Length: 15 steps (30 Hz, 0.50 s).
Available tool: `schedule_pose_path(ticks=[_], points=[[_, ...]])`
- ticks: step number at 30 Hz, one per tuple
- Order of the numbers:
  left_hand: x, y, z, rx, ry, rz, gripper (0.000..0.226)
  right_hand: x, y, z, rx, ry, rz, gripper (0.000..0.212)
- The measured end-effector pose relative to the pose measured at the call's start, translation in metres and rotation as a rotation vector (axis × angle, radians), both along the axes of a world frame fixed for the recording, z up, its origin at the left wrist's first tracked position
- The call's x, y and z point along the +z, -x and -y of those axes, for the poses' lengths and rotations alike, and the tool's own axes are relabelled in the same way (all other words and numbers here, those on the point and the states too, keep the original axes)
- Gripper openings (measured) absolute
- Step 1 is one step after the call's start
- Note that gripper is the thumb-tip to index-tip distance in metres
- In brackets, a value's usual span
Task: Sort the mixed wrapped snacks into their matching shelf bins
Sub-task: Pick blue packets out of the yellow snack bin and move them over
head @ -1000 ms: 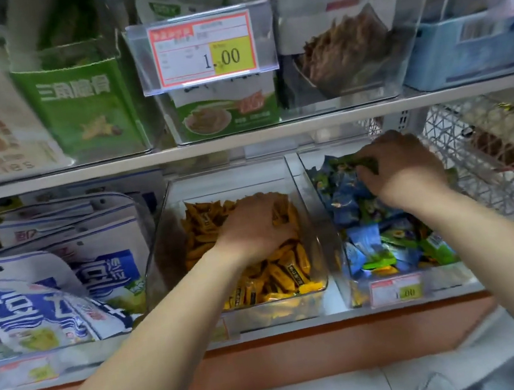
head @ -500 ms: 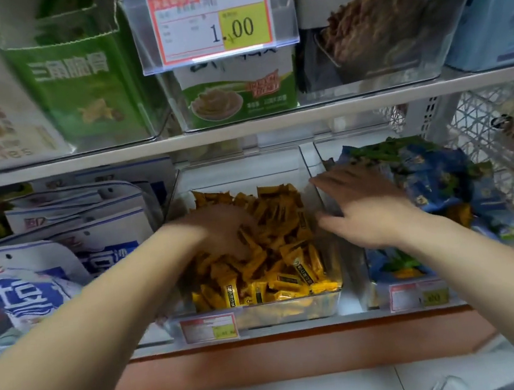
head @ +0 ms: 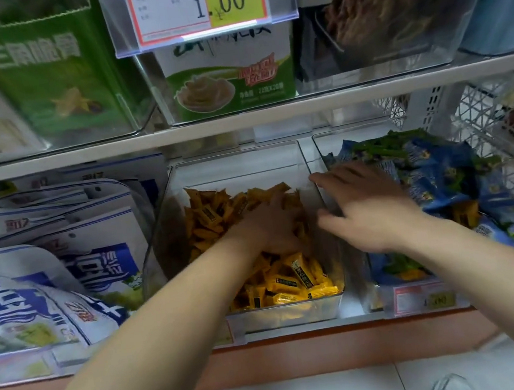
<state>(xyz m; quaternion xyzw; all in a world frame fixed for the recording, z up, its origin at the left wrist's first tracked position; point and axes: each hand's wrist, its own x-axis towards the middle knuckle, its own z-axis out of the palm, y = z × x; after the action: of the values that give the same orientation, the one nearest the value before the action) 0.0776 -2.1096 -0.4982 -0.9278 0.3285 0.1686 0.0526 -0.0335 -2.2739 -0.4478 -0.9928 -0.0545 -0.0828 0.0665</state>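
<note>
A clear bin [head: 283,318] in the middle of the lower shelf holds a pile of yellow wrapped snacks [head: 289,281]. My left hand [head: 272,225] lies palm down on that pile, fingers stretched forward, with nothing visibly held. To its right, a second clear bin [head: 421,301] is heaped with blue and green wrapped snacks [head: 441,178]. A few yellow snacks [head: 465,214] are mixed into this heap. My right hand [head: 367,207] hovers palm down with spread fingers over the wall between the two bins, empty.
White and blue bags [head: 62,251] fill the shelf at left. The upper shelf edge [head: 240,125] runs close above the bins, carrying boxed goods and a hanging price tag [head: 200,4]. A white wire basket [head: 504,164] stands at far right.
My right hand has come off the blue and green heap and moved left to the wall between the bins. My left hand stays on the yellow pile, shifted slightly right. The view has closed in.
</note>
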Motion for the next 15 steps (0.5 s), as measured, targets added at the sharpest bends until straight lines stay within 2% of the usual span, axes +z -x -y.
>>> schedule_pose_path(ticks=[4,8,9,11,15], points=[[0.021,-0.006,-0.029,-0.031,-0.043,-0.056,0.073,0.002,0.000,0.001,0.003,-0.017,0.001,0.069],[0.046,-0.008,-0.068,0.109,0.051,-0.216,0.031,0.000,0.002,0.001,0.003,-0.019,0.019,0.069],[0.053,-0.008,-0.076,0.142,0.065,-0.239,0.027,0.000,0.003,0.001,0.004,-0.017,0.019,0.069],[0.064,-0.009,-0.088,0.184,0.068,-0.237,0.030,-0.001,0.003,0.002,0.004,-0.016,0.020,0.069],[0.072,0.000,-0.093,0.150,0.053,-0.133,0.058,-0.001,0.004,0.002,0.016,-0.022,0.015,0.070]])
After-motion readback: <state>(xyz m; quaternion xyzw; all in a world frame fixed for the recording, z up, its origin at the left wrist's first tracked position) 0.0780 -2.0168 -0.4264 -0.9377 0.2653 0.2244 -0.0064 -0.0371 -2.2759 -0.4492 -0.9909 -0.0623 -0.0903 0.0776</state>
